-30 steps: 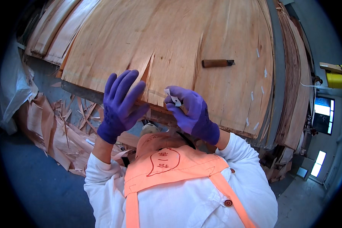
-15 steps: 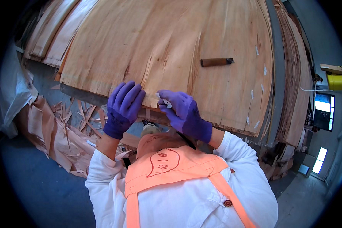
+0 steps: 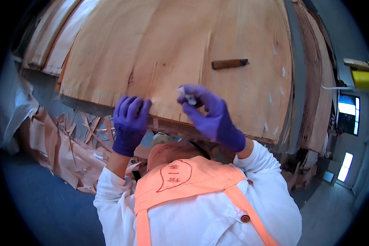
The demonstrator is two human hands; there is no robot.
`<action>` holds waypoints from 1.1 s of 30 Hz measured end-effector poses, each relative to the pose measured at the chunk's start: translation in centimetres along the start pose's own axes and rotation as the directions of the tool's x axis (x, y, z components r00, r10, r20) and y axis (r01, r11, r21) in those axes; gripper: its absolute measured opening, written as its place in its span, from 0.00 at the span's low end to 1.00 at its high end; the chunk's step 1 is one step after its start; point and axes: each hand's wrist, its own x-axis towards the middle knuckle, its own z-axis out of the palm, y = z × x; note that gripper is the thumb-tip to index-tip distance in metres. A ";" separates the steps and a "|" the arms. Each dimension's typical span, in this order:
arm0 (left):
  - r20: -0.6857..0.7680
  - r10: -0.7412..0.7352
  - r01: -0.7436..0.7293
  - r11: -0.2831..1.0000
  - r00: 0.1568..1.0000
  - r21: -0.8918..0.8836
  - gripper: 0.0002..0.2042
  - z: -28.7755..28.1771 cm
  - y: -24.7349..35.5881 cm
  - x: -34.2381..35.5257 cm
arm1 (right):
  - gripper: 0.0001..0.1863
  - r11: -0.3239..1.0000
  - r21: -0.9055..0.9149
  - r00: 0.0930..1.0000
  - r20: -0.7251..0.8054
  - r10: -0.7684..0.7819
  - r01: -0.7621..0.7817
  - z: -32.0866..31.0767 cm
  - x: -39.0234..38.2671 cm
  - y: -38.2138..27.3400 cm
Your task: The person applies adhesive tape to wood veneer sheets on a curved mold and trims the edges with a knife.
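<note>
My left hand (image 3: 130, 121), in a purple glove, has its fingers bent together over the front edge of a large pale veneer sheet (image 3: 160, 49), its thumb mostly hidden. To its right, my right hand (image 3: 209, 119), also gloved, pinches a small white strip or roll (image 3: 188, 96), blurred, just above the sheet near that edge. A wooden-handled blade tool (image 3: 227, 64) lies on the sheet, beyond my right hand. Short white tape pieces (image 3: 283, 71) dot the sheet's right side.
More veneer stacks stand at the upper left (image 3: 49, 33) and right (image 3: 315, 102). Veneer scraps (image 3: 65, 151) heap on the floor at the lower left beside pale plastic sheeting (image 3: 16, 115). A yellow object (image 3: 363, 80) and a window (image 3: 348, 115) are at the far right.
My left hand went from spread fingers to bent fingers at the edge, where the split looks closed. My right hand dipped to the edge, then lifted up and rightward with the white item.
</note>
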 end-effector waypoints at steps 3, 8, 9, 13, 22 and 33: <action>0.029 -0.006 0.006 1.000 1.000 -0.001 0.14 -0.4 -0.1 -0.4 | 0.17 0.934 0.358 0.998 -0.062 0.023 0.000 -4.6 0.5 0.0; 0.106 -0.053 0.052 0.999 0.993 0.011 0.18 -2.3 1.5 0.3 | 0.17 0.938 0.331 0.966 -0.194 0.169 -0.098 -9.9 -1.5 -0.1; 0.106 -0.047 0.046 0.999 0.993 0.014 0.18 -2.7 2.1 0.3 | 0.17 0.934 0.337 0.959 -0.206 0.192 -0.115 -10.1 -2.3 0.4; 0.207 0.076 -0.050 0.990 0.975 -0.132 0.23 -3.2 4.8 2.0 | 0.17 0.923 0.363 0.956 -0.203 0.210 -0.126 -9.8 -3.7 2.3; 0.344 0.151 -0.068 0.968 0.927 -0.240 0.26 0.8 6.8 3.4 | 0.20 0.815 0.500 0.916 -0.098 0.389 -0.292 -7.5 -4.3 3.8; 0.271 0.211 -0.114 0.936 0.939 -0.333 0.23 1.8 6.2 3.6 | 0.23 0.886 0.437 0.960 -0.141 0.240 -0.157 -5.1 -1.0 6.2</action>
